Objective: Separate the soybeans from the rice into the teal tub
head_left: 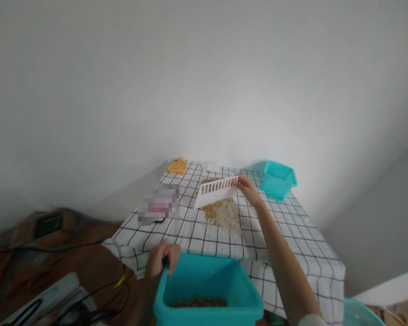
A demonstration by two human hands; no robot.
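Observation:
My right hand (245, 186) pinches the upper right corner of a white slotted plastic panel (211, 196), held tilted over the table. Beneath and in front of it lie small yellow kernels (212, 211) mixed with paler grains (228, 217), spread on the checked cloth. At the table's front edge, my left hand (165, 257) is closed over the left rim of a teal plastic bin (207, 271). Small greenish-brown grains (199, 302) cover part of the bin's bottom; their exact kind cannot be made out.
A smaller teal basket (279, 179) stands at the back right of the checked tablecloth (302, 235). An orange cloth (177, 166) and a white crumpled item (210, 167) lie at the back. A blurred-out item (159, 204) is on the left. Cables (88, 244) run at lower left.

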